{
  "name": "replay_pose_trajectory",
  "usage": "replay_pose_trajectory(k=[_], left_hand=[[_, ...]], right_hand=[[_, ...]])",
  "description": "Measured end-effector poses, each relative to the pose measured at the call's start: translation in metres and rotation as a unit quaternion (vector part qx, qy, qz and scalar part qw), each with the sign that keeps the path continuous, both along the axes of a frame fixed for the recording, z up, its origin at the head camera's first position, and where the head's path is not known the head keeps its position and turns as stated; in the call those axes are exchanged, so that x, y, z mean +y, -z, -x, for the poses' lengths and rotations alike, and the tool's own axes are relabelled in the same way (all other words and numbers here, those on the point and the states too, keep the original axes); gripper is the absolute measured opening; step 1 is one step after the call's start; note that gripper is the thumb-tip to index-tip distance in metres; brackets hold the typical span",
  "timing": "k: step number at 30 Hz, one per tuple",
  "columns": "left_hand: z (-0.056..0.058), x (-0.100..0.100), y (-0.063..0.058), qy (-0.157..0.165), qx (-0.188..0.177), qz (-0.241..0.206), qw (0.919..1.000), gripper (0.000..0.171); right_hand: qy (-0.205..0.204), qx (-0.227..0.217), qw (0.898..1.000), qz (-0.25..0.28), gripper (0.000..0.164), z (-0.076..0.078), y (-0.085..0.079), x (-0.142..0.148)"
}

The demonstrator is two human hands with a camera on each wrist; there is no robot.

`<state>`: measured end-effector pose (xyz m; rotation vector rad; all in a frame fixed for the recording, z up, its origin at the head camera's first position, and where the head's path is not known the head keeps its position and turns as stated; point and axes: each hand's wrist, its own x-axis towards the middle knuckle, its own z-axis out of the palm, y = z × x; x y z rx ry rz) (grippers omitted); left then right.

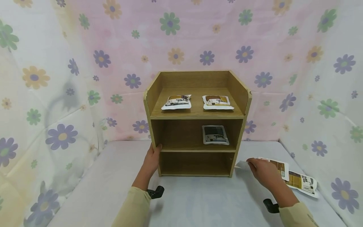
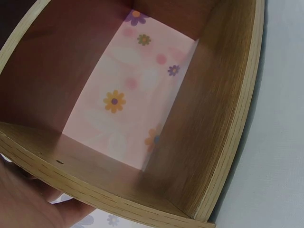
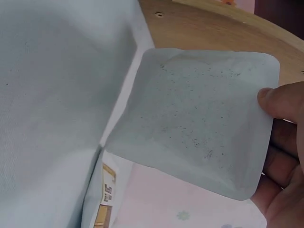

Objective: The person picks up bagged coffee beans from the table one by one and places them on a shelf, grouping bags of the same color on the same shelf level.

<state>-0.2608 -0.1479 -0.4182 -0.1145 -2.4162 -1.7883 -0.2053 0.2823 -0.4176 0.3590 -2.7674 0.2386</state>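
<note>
A small wooden shelf unit (image 1: 197, 117) stands upright with three levels. My left hand (image 1: 151, 160) grips the edge of its left side panel; in the left wrist view the hand (image 2: 33, 204) shows beside the panel, some fingers hidden behind it. My right hand (image 1: 263, 172), to the right of the unit, pinches a flat pouch (image 3: 199, 118) by its edge, thumb on its pale, speckled face. Two printed pouches lie on the top shelf, one at left (image 1: 178, 102) and one at right (image 1: 217, 102). A dark-labelled pouch (image 1: 215, 135) lies on the middle shelf, at right.
A brown-labelled pouch (image 1: 283, 170) and a yellow-labelled pouch (image 1: 307, 186) lie overlapping on the white tabletop (image 1: 195, 201), beyond my right hand. Flower-patterned cloth (image 1: 193, 41) hangs behind the shelf unit and along both sides.
</note>
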Motion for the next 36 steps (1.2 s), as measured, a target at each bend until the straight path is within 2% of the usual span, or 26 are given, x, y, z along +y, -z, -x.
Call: replay_pose_trajectory(k=[6,25,32,36], left_hand=[[0.000,0.000,0.000,0.000,-0.010,-0.001,0.9999,0.064],[0.001,-0.002,-0.001,0.000,-0.013,0.008,0.9999,0.066],[0.001,0.000,0.001,-0.001,-0.010,0.000,1.0000,0.066],[-0.001,0.001,0.002,-0.008,-0.007,0.011,0.9999,0.065]], right_hand=[[-0.006,0.023,1.000,-0.008,0.015,-0.008,-0.004,0.001],[-0.002,0.013,1.000,0.013,0.015,-0.041,-0.032,-0.022],[-0.017,0.039,0.999,0.006,0.013,-0.053,-0.044,-0.030],[-0.030,0.052,0.998,0.007,0.013,-0.060,-0.052,-0.036]])
